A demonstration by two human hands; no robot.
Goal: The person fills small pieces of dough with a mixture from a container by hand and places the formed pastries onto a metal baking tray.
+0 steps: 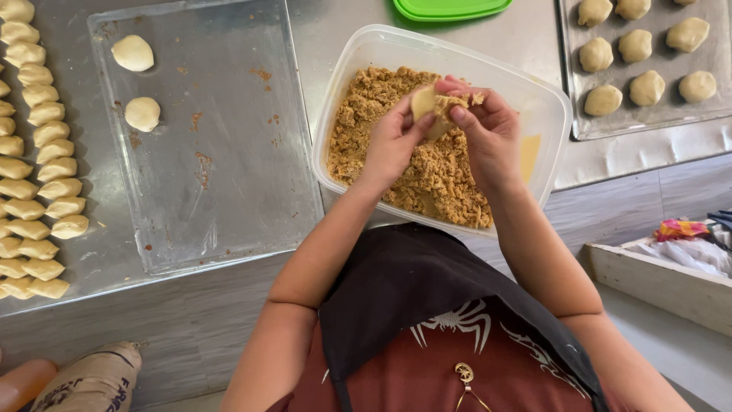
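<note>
Dark apron point(427, 297) over a maroon shirt fills the near edge, and from it both forearms reach over the clear plastic tub point(358, 69) of crumbly brown filling point(381, 114). Her left hand point(393, 141) cups a flattened round of pale dough point(424, 103) held above the tub, while her right hand point(488, 133) pinches a clump of the filling against it; both hands are closed on the dough piece, though how far the edges are folded I cannot quite tell behind the fingers. Stuffing looks to be the step in hand; sealing would call for gathering the rim without spilling crumbs. To her left, a steel baking tray point(229, 198) bears two smooth dough balls point(133, 53), with rows of unfilled dough pieces point(38, 160) beyond. Off right, another tray point(648, 122) carries finished balls.
</note>
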